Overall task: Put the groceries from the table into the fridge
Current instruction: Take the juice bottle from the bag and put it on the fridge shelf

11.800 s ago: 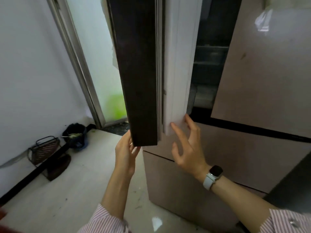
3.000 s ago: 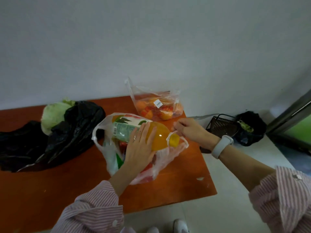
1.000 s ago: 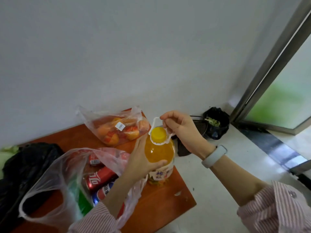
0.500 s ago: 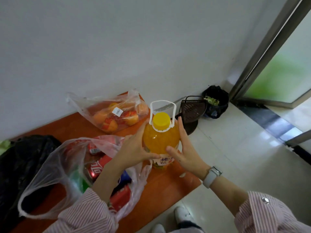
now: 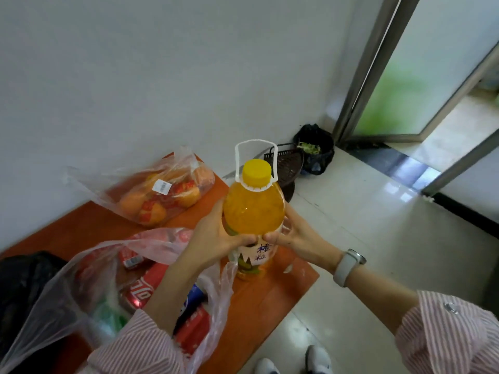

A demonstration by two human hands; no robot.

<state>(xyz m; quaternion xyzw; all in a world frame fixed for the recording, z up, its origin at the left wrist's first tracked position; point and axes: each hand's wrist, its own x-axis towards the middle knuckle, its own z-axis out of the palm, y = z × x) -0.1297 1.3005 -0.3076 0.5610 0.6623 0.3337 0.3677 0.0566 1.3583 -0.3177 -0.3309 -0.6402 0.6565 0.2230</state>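
A plain white wall point(image 5: 167, 76) fills the far side. Glossy pale tile floor point(image 5: 378, 238) on the right reflects daylight from a metal-framed frosted glass door point(image 5: 405, 76), far right. Orange table point(image 5: 259, 300) near left.

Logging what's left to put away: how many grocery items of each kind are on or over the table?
Juice bottle: 1
Clear bag of fruit: 1
Clear bag of drinks: 1
Black bag: 1
Total: 4
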